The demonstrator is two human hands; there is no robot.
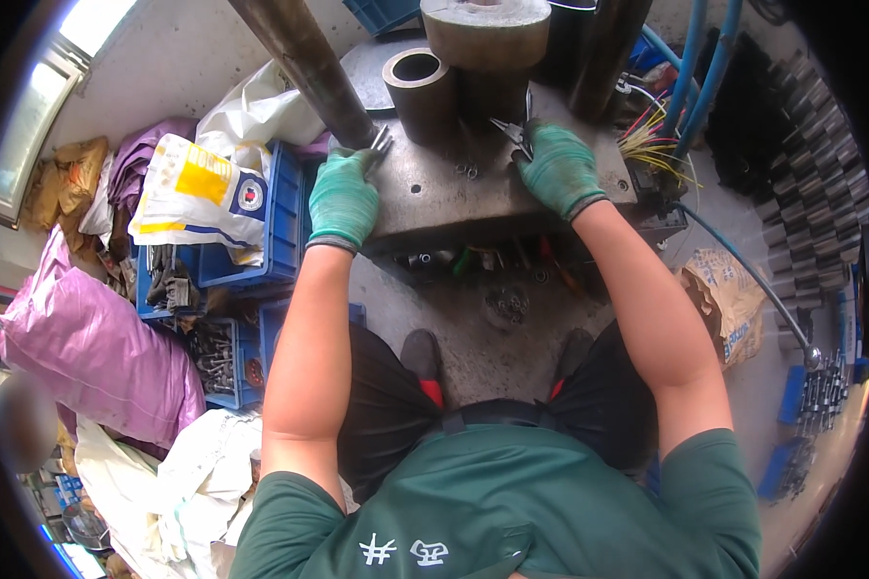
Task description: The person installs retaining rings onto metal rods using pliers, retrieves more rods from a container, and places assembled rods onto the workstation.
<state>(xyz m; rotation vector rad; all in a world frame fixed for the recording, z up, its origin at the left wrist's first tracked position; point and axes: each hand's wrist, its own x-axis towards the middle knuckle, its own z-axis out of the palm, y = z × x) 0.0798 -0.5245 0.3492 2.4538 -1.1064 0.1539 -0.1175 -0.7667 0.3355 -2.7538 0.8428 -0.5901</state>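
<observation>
Both my hands wear green knit gloves over the steel bed (434, 207) of a press-like machine. My left hand (345, 201) is closed at the bed's left side, its fingers round a small metal part (381, 143) that sticks out beyond the fingertips. On the right, my right hand (560, 170) grips pliers (514, 133), whose pointed metal ends project left and upward. Small metal rings (467, 171) lie on the bed between the hands. A thick hollow steel cylinder (419, 96) stands upright behind them, beside the machine's heavy round ram (488, 48).
Steel columns (309, 68) rise at both sides of the bed. Blue bins (280, 217) with sacks and metal parts crowd the left. Blue hoses (714, 72) and loose coloured wires (652, 143) hang at the right. Stacked metal pieces (811, 183) stand farther right.
</observation>
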